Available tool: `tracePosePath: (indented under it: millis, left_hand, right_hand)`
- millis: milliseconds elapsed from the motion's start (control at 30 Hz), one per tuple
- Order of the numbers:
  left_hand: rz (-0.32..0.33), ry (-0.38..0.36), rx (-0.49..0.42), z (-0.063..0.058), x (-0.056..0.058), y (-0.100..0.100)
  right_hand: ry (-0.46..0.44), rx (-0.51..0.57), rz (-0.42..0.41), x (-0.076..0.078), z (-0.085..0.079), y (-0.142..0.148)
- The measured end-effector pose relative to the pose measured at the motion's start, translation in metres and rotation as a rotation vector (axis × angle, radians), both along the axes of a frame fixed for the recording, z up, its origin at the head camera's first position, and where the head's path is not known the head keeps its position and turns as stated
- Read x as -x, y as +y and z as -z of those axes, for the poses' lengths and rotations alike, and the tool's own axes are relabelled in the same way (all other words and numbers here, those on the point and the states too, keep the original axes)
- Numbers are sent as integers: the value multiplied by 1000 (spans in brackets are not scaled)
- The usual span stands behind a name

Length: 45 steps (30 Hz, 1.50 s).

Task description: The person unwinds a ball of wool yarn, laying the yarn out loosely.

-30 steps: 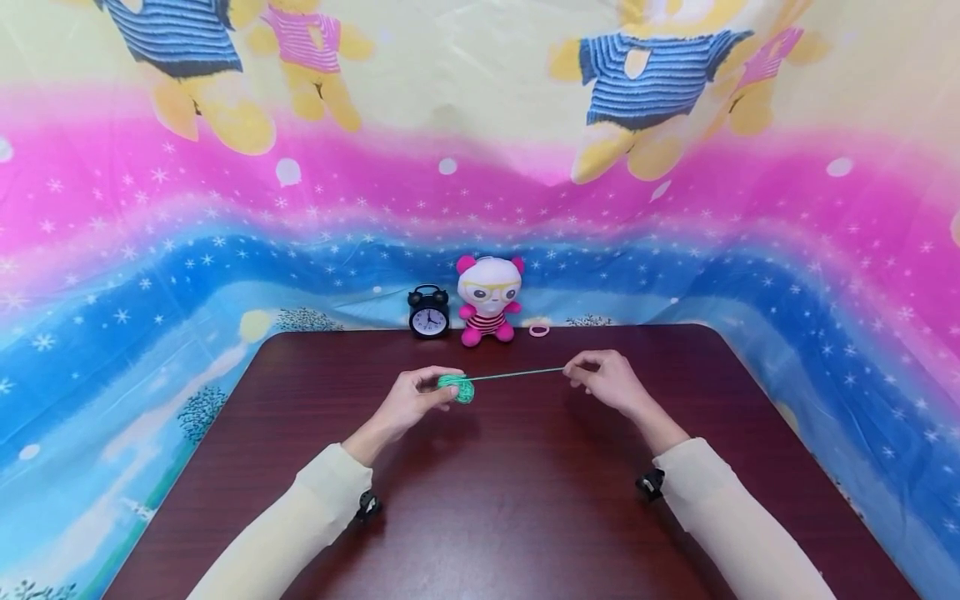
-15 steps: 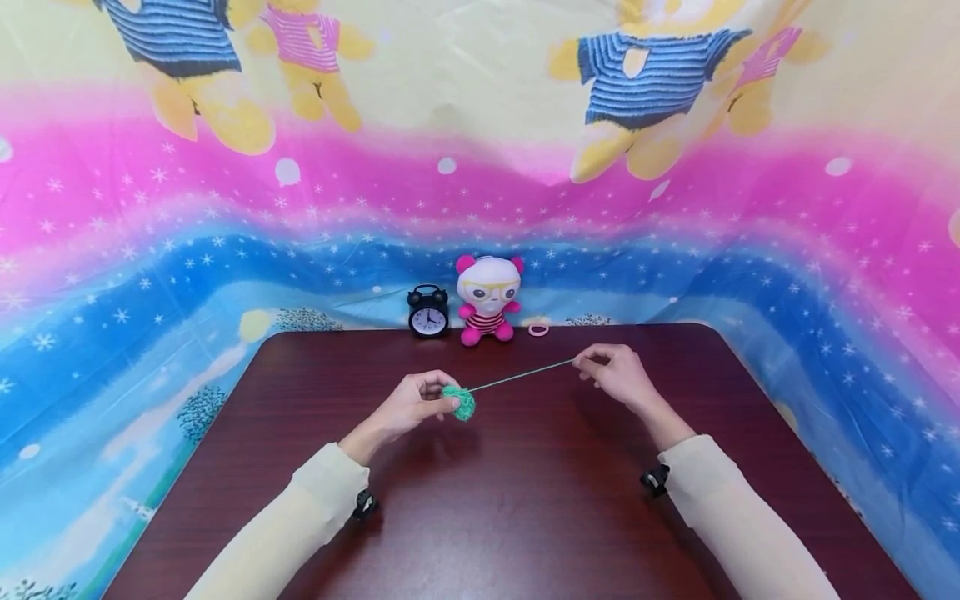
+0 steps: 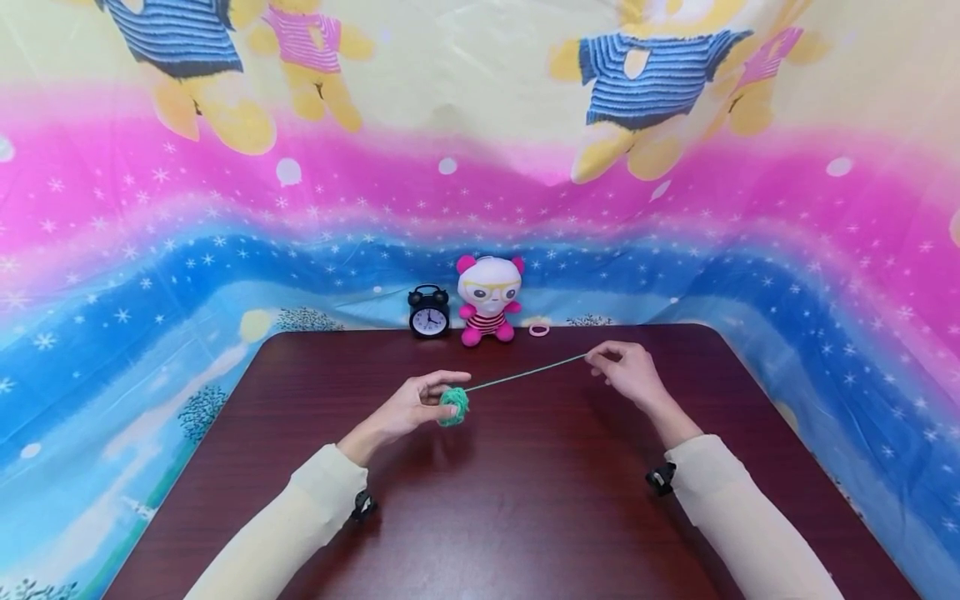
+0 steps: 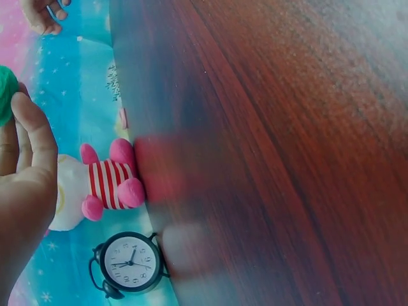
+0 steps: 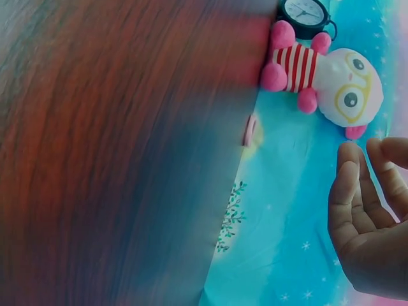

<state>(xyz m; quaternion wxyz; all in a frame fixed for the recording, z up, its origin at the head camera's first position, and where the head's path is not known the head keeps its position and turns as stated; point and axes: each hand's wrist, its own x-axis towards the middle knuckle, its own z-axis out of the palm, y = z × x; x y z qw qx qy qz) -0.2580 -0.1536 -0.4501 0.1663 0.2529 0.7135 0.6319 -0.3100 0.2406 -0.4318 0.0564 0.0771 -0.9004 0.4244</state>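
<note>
A small ball of green yarn point(image 3: 454, 407) sits in my left hand point(image 3: 408, 408), pinched between thumb and fingers above the table, with the index finger stretched out over it. From the ball a thin green strand point(image 3: 525, 374) runs up to the right, straight and taut. Its far end is pinched between the thumb and fingertips of my right hand point(image 3: 630, 371). In the left wrist view only part of the yarn ball point(image 4: 6, 95) shows at the left edge. The right wrist view shows my right hand point(image 5: 370, 223), but the strand cannot be made out there.
Along the back edge of the dark wooden table point(image 3: 487, 517) stand a black alarm clock point(image 3: 429, 317) and a pink and white panda plush point(image 3: 489, 300). A small pink ring point(image 3: 539, 330) lies right of the plush. A printed cloth point(image 3: 480, 183) hangs behind.
My right hand has moved right and slightly away, lengthening the strand. In my left hand the yarn ball has turned and sits a little lower, and the index finger has straightened.
</note>
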Motion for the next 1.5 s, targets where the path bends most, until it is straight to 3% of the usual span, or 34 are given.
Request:
tracePosePath:
  millis: [133, 267, 600, 733, 1033, 1500]
  left_hand:
    - [2, 22, -9, 1, 0, 0]
    - [-71, 41, 18, 3, 1, 1]
    - [-268, -28, -17, 1, 2, 2]
    - [-309, -42, -13, 1, 3, 2]
    - [-331, -15, 31, 5, 5, -1]
    - [-276, -10, 62, 4, 0, -8]
  right_hand:
    - [-18, 1, 11, 1, 3, 5]
    - [-23, -3, 18, 0, 3, 10]
    - [-29, -11, 55, 3, 5, 26]
    - [-35, -8, 76, 2, 4, 33]
    - [-46, -3, 124, 0, 6, 49]
    - [-36, 28, 192, -3, 6, 73]
